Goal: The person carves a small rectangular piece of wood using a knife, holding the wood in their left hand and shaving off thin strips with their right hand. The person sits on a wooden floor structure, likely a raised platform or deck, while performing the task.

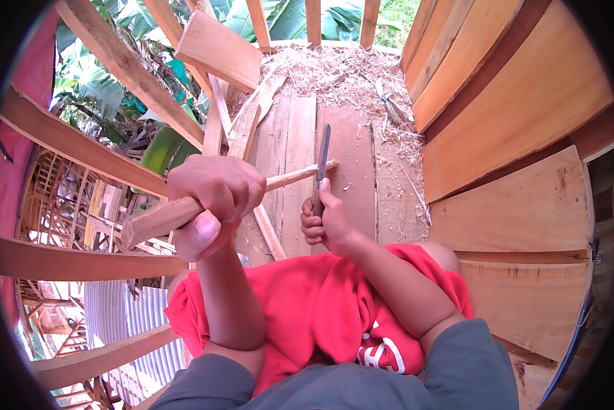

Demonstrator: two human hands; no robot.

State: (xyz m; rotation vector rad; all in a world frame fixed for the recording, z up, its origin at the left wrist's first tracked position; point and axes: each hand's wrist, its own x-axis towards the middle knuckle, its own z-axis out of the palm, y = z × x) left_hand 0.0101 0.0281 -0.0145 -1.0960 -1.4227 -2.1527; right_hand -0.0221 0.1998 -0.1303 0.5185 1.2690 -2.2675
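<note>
My left hand (215, 198) is wrapped round the thick end of a wooden stick (290, 179). The stick slants away to the right, and its thin, pale end lies just behind the knife. In my right hand (329, 222) is a knife (324, 152) with a narrow grey blade pointing up and away. My right thumb presses along the handle. The blade crosses close to the thin end of the stick; whether they touch I cannot tell. Below the hands, red cloth covers my lap.
Wood shavings (348, 72) lie across the far part of the plank floor (297, 137). Loose wood strips (269, 232) and a cut board (218, 51) stand at the left. Slatted rails (81, 150) border the left side; a plank wall (512, 89) rises on the right.
</note>
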